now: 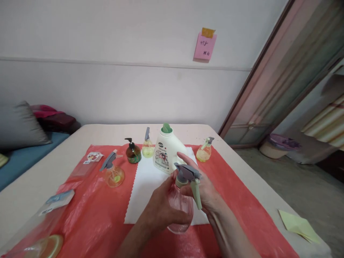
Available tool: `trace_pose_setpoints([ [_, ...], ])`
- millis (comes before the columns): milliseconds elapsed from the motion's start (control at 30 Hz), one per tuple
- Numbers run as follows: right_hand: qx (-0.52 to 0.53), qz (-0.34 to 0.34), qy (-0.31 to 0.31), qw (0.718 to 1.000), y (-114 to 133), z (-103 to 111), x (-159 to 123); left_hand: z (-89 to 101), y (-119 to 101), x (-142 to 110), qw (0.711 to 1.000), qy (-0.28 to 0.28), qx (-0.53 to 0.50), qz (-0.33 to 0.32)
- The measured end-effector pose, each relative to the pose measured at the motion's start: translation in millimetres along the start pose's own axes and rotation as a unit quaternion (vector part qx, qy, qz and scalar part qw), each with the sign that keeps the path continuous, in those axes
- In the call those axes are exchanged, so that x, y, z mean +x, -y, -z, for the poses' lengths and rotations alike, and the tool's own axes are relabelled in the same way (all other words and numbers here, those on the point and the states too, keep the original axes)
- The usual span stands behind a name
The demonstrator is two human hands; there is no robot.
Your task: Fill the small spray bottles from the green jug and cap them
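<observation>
A clear spray bottle [179, 228] with a grey and pale green trigger head [189, 173] is held in front of me over the white cloth. My left hand [161, 208] is wrapped round its transparent body. At the neck, my right hand [204, 186] grips around the collar beneath the trigger head, index finger stretched up. Part of those right fingers is hidden behind the head. Just beyond stands a large cream detergent jug [168, 150] with a green opening, close to the right fingertips.
Spray bottles with yellow liquid stand at left [115, 177], behind [147, 147] and right [203, 153]. A brown pump bottle [133, 154] is beside the white cloth [142, 193]. Plastic packets [57, 202] lie on the red sheet [94, 215]. Yellow paper [298, 225] lies near the table's right edge.
</observation>
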State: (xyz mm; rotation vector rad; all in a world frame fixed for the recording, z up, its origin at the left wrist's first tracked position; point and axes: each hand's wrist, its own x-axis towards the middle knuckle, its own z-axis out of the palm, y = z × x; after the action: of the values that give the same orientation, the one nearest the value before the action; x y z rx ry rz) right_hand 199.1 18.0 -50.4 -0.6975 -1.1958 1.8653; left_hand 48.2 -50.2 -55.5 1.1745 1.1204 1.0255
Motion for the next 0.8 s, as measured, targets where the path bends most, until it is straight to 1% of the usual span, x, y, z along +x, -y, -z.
trace_pose_setpoints([
  [100,0.027,-0.002,0.023,0.999,-2.4,2.1,1.6,1.3,0.7,0.1,1.000,-0.012,0.013,0.021],
  [167,0.064,-0.010,0.052,0.997,-2.4,5.5,2.1,2.3,0.9,0.2,0.999,-0.016,0.032,0.016],
  [233,0.081,-0.009,0.064,0.995,-2.0,7.1,3.1,2.6,0.4,0.6,0.999,-0.019,0.039,0.009],
  [367,0.058,0.005,0.025,0.998,-2.7,1.9,6.4,1.2,-2.9,1.7,0.998,-0.027,0.049,0.037],
  [433,0.036,0.004,0.019,0.999,-3.6,-0.5,7.3,1.2,-3.5,2.2,0.997,-0.018,0.056,0.045],
  [500,0.022,0.005,0.049,0.999,-4.2,0.7,7.1,3.0,-1.5,3.2,0.997,-0.004,0.062,0.041],
  [600,0.034,-0.009,0.119,0.992,-4.0,7.1,6.1,8.8,6.8,7.0,0.995,-0.003,0.092,0.036],
  [667,0.050,-0.016,0.138,0.989,-3.6,10.4,6.3,12.5,12.8,10.4,0.993,0.011,0.111,0.033],
  [733,0.057,-0.013,0.127,0.990,-3.0,10.6,6.9,14.0,16.4,12.7,0.992,0.025,0.118,0.024],
  [800,0.055,-0.013,0.104,0.993,-1.8,7.8,7.2,12.6,17.3,12.7,0.995,0.009,0.102,0.013],
])
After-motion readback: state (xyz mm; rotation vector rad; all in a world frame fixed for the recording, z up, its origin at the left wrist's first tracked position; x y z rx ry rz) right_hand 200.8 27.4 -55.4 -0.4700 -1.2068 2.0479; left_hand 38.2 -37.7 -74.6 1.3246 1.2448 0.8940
